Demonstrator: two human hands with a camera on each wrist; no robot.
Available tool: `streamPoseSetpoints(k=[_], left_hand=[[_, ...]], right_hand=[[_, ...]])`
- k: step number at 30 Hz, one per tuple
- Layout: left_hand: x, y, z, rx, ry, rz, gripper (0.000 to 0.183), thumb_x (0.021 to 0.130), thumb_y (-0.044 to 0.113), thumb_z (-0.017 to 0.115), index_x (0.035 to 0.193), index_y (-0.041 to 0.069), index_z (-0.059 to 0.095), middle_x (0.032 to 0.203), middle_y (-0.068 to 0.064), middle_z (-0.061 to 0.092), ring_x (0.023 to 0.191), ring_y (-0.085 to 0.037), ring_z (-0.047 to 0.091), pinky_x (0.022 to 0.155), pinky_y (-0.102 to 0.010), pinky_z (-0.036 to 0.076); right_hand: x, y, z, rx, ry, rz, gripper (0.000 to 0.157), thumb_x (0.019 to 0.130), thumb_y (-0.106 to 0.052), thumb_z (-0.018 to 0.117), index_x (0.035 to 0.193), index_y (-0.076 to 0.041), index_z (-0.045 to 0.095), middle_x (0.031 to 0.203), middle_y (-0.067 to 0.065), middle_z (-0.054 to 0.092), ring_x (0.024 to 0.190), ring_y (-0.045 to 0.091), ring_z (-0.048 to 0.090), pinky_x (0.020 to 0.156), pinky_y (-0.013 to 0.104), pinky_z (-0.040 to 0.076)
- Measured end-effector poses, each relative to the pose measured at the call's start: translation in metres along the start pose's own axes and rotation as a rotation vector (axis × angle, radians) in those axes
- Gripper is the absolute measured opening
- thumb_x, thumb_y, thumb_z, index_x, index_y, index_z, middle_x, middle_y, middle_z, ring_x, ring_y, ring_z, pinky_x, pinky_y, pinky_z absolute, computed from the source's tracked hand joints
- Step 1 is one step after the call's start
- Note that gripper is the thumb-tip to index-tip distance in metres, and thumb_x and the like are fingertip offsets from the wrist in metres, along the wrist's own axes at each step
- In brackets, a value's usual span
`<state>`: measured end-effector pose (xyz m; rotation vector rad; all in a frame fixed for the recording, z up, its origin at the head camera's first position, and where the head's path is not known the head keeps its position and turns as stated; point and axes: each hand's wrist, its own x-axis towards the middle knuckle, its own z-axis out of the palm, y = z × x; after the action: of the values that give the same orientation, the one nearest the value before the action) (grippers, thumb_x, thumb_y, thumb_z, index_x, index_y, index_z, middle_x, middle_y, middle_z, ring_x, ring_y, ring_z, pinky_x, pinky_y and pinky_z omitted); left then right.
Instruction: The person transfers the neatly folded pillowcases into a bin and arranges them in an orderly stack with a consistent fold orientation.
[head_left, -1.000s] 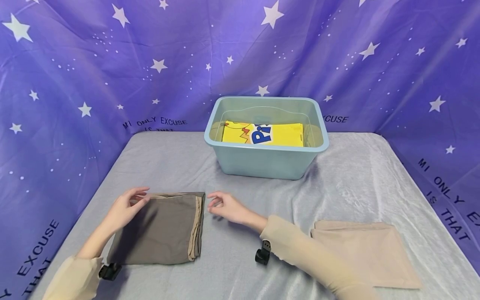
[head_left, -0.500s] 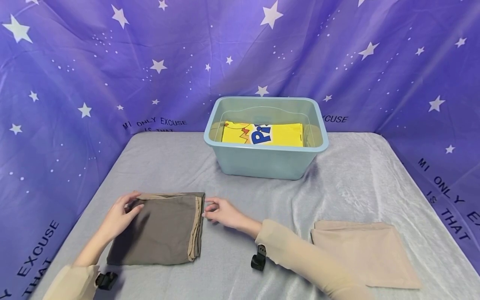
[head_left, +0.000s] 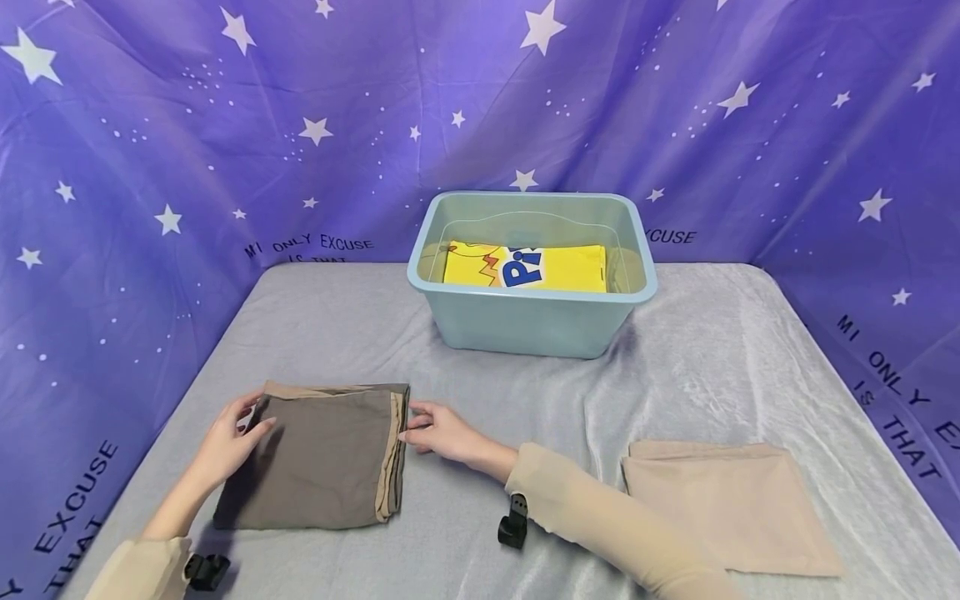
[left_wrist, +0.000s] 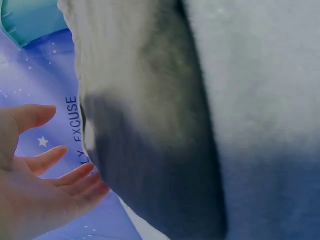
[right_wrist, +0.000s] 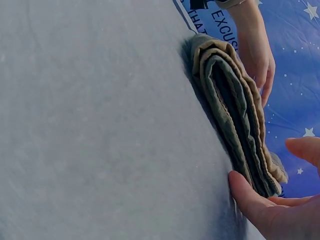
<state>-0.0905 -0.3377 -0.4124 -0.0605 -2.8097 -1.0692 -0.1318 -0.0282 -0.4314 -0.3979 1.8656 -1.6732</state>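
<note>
A folded dark grey-brown cloth with tan edging lies flat at the front left. My left hand is at its far left corner, thumb over the top and fingers along the side; in the left wrist view the fingers are spread, fingertips right at the cloth's edge. At the opposite side, my right hand has its fingertips by the layered edge. The right wrist view shows those stacked folds, with one finger low beside them and the thumb held apart.
Behind, a light blue plastic tub holds a folded yellow printed cloth. A folded beige cloth lies at the front right, partly behind the right sleeve. Grey fabric covers the table, and a purple star-print curtain surrounds it.
My left hand has moved left and slightly nearer, from over the cloth's top edge to its left corner. My right hand has come slightly left and nearer, against the folded edge.
</note>
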Motion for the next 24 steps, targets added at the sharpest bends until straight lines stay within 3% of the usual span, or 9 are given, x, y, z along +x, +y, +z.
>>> streamPoseSetpoints(k=[6,15,20,24], left_hand=[[-0.002,-0.009,0.001,-0.006,-0.027,-0.056,0.052,0.087,0.010,0.053,0.126,-0.015,0.030,0.118,-0.039,0.039,0.102,-0.052,0.042,0.082,-0.056,0.037],[-0.004,-0.012,0.000,0.033,-0.102,-0.174,0.061,0.088,0.019,0.051,0.130,-0.013,0.022,0.115,-0.041,0.039,0.099,-0.051,0.045,0.077,-0.053,0.042],[-0.006,-0.015,0.000,0.024,-0.098,-0.189,0.059,0.088,0.018,0.051,0.130,-0.014,0.023,0.111,-0.041,0.042,0.098,-0.050,0.047,0.072,-0.045,0.045],[-0.006,-0.019,-0.001,0.016,-0.097,-0.196,0.057,0.087,0.018,0.052,0.128,-0.013,0.027,0.107,-0.040,0.047,0.096,-0.047,0.049,0.068,-0.031,0.046]], right_hand=[[0.001,0.003,-0.001,0.037,-0.012,0.027,0.061,0.084,-0.010,0.057,0.134,0.008,0.027,0.114,0.022,0.052,0.096,0.028,0.057,0.075,0.033,0.050],[0.003,0.007,0.007,0.188,-0.008,0.081,0.060,0.084,-0.005,0.055,0.133,0.011,0.024,0.112,0.023,0.054,0.097,0.029,0.056,0.078,0.036,0.049],[0.004,0.009,0.011,0.226,-0.009,0.096,0.059,0.084,-0.002,0.055,0.132,0.011,0.024,0.107,0.022,0.057,0.096,0.028,0.057,0.076,0.036,0.050],[0.005,0.009,0.013,0.257,-0.012,0.109,0.059,0.083,-0.001,0.055,0.132,0.011,0.024,0.104,0.019,0.059,0.092,0.025,0.058,0.075,0.036,0.050]])
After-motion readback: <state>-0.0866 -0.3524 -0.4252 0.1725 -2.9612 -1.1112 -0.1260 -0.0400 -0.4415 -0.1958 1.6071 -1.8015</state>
